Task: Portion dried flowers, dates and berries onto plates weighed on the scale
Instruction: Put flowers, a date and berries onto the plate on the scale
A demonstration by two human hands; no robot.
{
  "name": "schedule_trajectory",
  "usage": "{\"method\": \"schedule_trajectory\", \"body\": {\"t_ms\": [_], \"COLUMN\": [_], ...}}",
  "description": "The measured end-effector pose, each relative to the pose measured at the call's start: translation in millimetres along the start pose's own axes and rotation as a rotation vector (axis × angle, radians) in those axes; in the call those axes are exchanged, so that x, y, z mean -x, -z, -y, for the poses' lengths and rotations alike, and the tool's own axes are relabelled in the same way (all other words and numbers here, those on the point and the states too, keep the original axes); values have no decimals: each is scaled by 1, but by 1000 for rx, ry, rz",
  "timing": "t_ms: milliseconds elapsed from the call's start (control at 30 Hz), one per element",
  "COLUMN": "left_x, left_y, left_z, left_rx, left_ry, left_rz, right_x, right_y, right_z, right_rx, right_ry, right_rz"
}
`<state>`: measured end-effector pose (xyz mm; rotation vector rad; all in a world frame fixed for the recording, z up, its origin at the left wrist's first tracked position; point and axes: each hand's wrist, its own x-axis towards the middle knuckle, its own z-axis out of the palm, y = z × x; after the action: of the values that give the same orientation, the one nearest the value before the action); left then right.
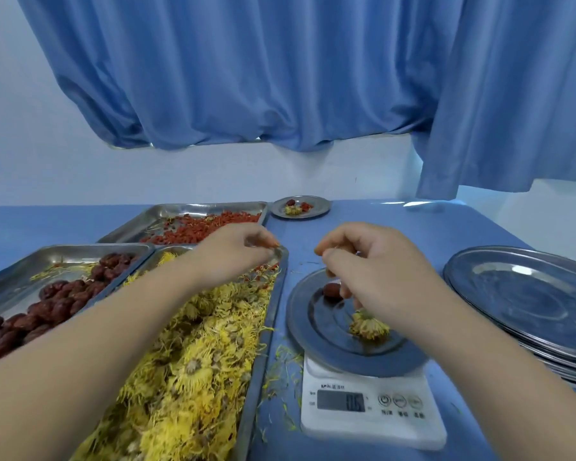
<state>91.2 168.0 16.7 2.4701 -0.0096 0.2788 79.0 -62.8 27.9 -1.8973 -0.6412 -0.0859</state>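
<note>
Your left hand is up over the far end of the tray of dried flowers. Its fingers are curled in and pinched close. A tiny orange-red bit shows at the tips, but it is too blurry, so I cannot tell if you hold something.

Your right hand is up over the plate that sits on the white scale. Its fingers are curled in too, and I cannot tell if anything is inside.

On that plate lie one date and one dried flower, a little apart.

The tray of dates is at your far left, touching the flower tray. The tray of berries is behind them both. A small filled plate sits at the back, just beside the berry tray. A stack of plates is on your right. Yellow petals lie on the blue table by the scale.
</note>
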Motion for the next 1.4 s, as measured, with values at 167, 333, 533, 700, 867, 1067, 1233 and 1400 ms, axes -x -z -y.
{"method": "schedule_trajectory", "body": {"t_ms": [167,333,533,700,867,1067,1233,1400], "left_x": [-30,-70,-116,-147,-164,-170,-170,-170], "left_y": [44,70,40,19,5,0,-1,-2], "left_z": [46,94,120,112,107,106,112,107], "left_rx": [-97,-269,-425,-531,-694,-639,-550,-589], "left_ry": [137,259,319,340,448,435,431,413], "left_rz": [-141,-129,18,144,294,292,238,220], "right_x": [-46,-71,-74,-76,-75,-76,-76,-79], "right_y": [0,-3,-5,-2,-6,-2,-1,3], "right_z": [-16,-41,-55,-55,-51,-52,-50,-54], "right_rx": [242,297,356,265,184,149,154,172], "right_ry": [-3,-12,38,74,114,92,127,137], "right_rz": [53,59,162,160,193,179,164,133]}}
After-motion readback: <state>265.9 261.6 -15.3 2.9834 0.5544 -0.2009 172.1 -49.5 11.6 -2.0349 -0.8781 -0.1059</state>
